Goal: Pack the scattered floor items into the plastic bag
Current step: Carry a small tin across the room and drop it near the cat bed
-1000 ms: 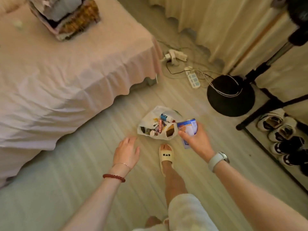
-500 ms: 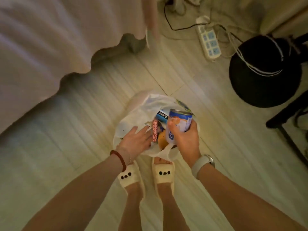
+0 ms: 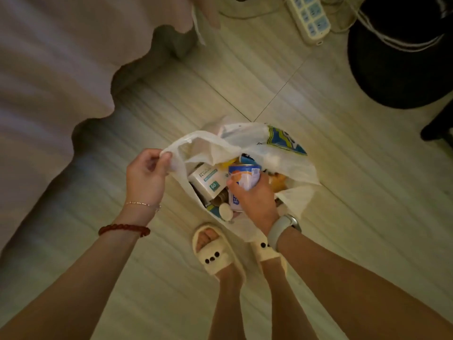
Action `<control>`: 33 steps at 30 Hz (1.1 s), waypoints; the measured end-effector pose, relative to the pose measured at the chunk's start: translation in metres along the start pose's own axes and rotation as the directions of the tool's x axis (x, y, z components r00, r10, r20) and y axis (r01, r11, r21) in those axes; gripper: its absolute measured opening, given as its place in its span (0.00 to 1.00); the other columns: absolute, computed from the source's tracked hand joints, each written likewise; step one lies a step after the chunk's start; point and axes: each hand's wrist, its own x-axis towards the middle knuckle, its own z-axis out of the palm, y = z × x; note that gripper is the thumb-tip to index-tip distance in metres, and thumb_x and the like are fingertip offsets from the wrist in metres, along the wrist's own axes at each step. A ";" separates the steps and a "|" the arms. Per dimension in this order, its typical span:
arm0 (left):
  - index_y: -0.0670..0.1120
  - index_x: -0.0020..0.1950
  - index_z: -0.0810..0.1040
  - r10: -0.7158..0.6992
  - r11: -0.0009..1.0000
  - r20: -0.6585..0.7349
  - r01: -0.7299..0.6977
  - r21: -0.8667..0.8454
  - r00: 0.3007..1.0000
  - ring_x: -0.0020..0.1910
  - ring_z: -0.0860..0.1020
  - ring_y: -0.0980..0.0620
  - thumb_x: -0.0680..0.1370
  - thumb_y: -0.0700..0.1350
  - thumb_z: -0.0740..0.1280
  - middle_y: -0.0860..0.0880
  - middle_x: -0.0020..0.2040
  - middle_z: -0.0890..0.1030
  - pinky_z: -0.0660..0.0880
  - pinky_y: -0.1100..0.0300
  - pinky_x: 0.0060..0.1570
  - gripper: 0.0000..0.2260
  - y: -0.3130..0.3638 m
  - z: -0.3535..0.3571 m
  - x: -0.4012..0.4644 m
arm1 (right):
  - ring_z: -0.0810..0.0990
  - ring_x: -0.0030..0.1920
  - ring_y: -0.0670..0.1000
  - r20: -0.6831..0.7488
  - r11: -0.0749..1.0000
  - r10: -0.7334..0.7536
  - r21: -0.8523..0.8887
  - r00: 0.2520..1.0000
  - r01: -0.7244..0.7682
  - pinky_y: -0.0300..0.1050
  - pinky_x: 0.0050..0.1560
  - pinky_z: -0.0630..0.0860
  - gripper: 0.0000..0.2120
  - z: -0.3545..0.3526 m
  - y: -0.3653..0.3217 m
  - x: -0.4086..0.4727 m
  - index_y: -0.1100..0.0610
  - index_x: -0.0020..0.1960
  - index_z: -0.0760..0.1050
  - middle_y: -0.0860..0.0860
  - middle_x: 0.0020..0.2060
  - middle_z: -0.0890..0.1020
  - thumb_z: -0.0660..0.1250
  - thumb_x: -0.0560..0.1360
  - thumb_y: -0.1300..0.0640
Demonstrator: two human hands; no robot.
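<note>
Two hands work over a white plastic bag (image 3: 282,165) on the floor: the left hand (image 3: 145,176) pinches its rim open, the right hand (image 3: 255,200) grips a blue-and-white can (image 3: 244,182) above the mouth, over a green-and-white box (image 3: 207,180). The can stands nearly upright, long axis vertical, top tilted away. The thin rim could slip from the pinch, and the mouth would then collapse under the can.

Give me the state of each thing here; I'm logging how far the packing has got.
plastic bag: on the floor, mouth held open
can: gripped, over the bag's mouth, not yet released
left hand: pinches the bag's rim
right hand: holds the can
white box: inside the bag
power strip: on the floor
</note>
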 end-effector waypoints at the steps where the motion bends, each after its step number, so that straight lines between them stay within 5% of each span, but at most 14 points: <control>1: 0.51 0.37 0.72 -0.041 0.998 0.005 0.042 -0.056 0.999 0.35 0.76 0.59 0.76 0.40 0.64 0.51 0.36 0.76 0.76 0.68 0.40 0.10 0.005 0.000 0.000 | 0.78 0.50 0.54 -0.001 1.000 0.012 -0.002 1.000 -0.012 0.44 0.51 0.75 0.27 0.012 -0.003 0.005 0.61 0.58 0.69 0.57 0.52 0.79 0.74 0.65 0.51; 4: 0.50 0.37 0.72 -0.119 0.982 0.017 0.120 -0.149 0.993 0.37 0.77 0.55 0.77 0.40 0.63 0.50 0.36 0.77 0.78 0.64 0.39 0.09 0.018 0.005 0.001 | 0.73 0.60 0.59 -0.033 0.999 0.031 -0.019 0.999 -0.031 0.53 0.62 0.71 0.37 0.041 -0.010 0.017 0.59 0.64 0.65 0.59 0.59 0.75 0.72 0.61 0.45; 6: 0.49 0.37 0.72 -0.124 0.976 0.022 0.126 -0.176 0.992 0.37 0.76 0.56 0.77 0.40 0.63 0.51 0.36 0.76 0.78 0.65 0.37 0.10 0.028 0.009 0.005 | 0.70 0.63 0.60 -0.063 0.998 -0.008 -0.061 0.998 0.004 0.57 0.65 0.68 0.35 0.048 -0.012 0.017 0.59 0.67 0.63 0.59 0.62 0.73 0.70 0.64 0.48; 9: 0.49 0.36 0.72 -0.132 0.979 0.057 0.139 -0.151 0.990 0.38 0.76 0.53 0.77 0.40 0.63 0.50 0.36 0.76 0.78 0.57 0.42 0.10 0.034 0.013 0.006 | 0.65 0.68 0.56 -0.084 0.983 -0.130 -0.144 0.988 0.117 0.41 0.67 0.58 0.26 0.032 -0.012 0.008 0.61 0.69 0.61 0.59 0.66 0.69 0.65 0.73 0.61; 12: 0.50 0.36 0.73 -0.094 0.995 0.125 0.095 -0.001 0.988 0.42 0.77 0.45 0.76 0.42 0.65 0.47 0.38 0.78 0.77 0.49 0.47 0.09 0.025 0.019 0.006 | 0.65 0.68 0.58 -0.013 0.876 -0.332 -0.376 0.943 0.303 0.44 0.68 0.60 0.22 0.002 -0.008 -0.006 0.63 0.68 0.63 0.61 0.66 0.69 0.61 0.76 0.63; 19: 0.37 0.46 0.76 0.073 0.910 0.195 -0.146 0.388 0.978 0.43 0.73 0.46 0.76 0.41 0.63 0.42 0.43 0.78 0.63 0.62 0.39 0.07 0.018 0.031 -0.026 | 0.73 0.60 0.62 0.246 0.617 -0.427 -0.624 0.870 0.480 0.56 0.63 0.70 0.24 -0.041 -0.002 -0.035 0.65 0.63 0.70 0.62 0.58 0.76 0.51 0.74 0.53; 25: 0.42 0.66 0.69 0.015 0.822 0.231 -0.143 0.551 0.973 0.64 0.67 0.42 0.77 0.42 0.61 0.42 0.64 0.70 0.64 0.52 0.63 0.17 0.050 -0.006 -0.056 | 0.65 0.68 0.61 0.324 0.507 -0.464 -0.666 0.825 0.547 0.55 0.70 0.61 0.28 -0.065 -0.069 -0.072 0.62 0.68 0.65 0.60 0.65 0.72 0.46 0.74 0.49; 29: 0.46 0.67 0.67 0.146 0.661 0.112 -0.181 0.728 0.983 0.67 0.64 0.45 0.78 0.47 0.58 0.44 0.67 0.69 0.55 0.46 0.69 0.18 0.096 -0.068 -0.087 | 0.62 0.70 0.56 0.481 0.355 -0.492 -0.650 0.725 0.672 0.51 0.72 0.57 0.27 -0.069 -0.138 -0.120 0.60 0.72 0.58 0.56 0.70 0.66 0.46 0.76 0.48; 33: 0.44 0.66 0.69 0.229 0.672 -0.096 -0.086 0.736 0.969 0.66 0.67 0.44 0.75 0.45 0.62 0.43 0.66 0.71 0.56 0.42 0.68 0.19 0.138 -0.156 -0.137 | 0.61 0.70 0.55 0.638 0.125 -0.518 -0.603 0.570 0.788 0.50 0.71 0.57 0.24 -0.052 -0.199 -0.191 0.58 0.72 0.56 0.54 0.69 0.67 0.49 0.78 0.51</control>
